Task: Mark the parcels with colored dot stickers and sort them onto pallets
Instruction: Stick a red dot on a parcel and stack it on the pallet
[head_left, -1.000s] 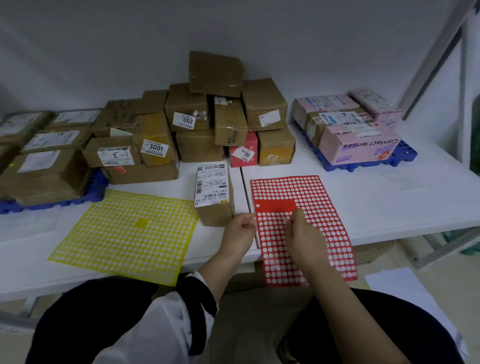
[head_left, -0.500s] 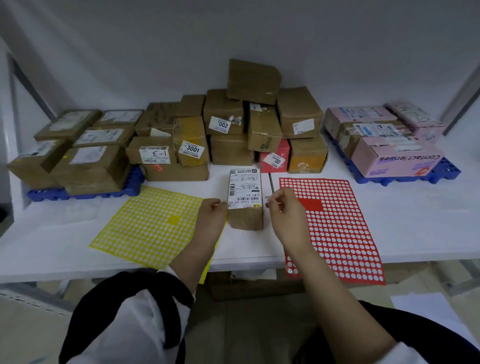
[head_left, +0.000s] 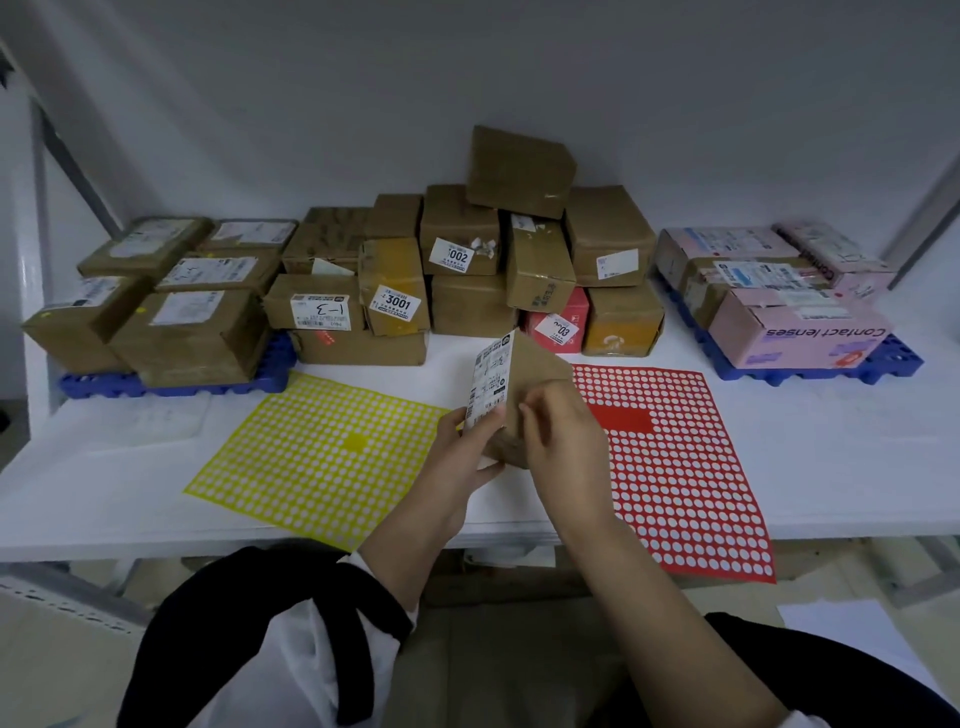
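One tilted cardboard parcel (head_left: 535, 364) — left hand (head_left: 462, 457) gripping, right hand (head_left: 566, 441) touching

A white table (head_left: 831, 457) stands against a pale wall (head_left: 260, 104), with a white paper sheet (head_left: 841, 639) on the floor below.

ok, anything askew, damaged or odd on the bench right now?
Three things. The top box of the middle pile sits twisted and tilted on the boxes under it. The 002 box carries torn label scraps beside its tag. The red sticker sheet hangs over the table's front edge. Nothing spilled.
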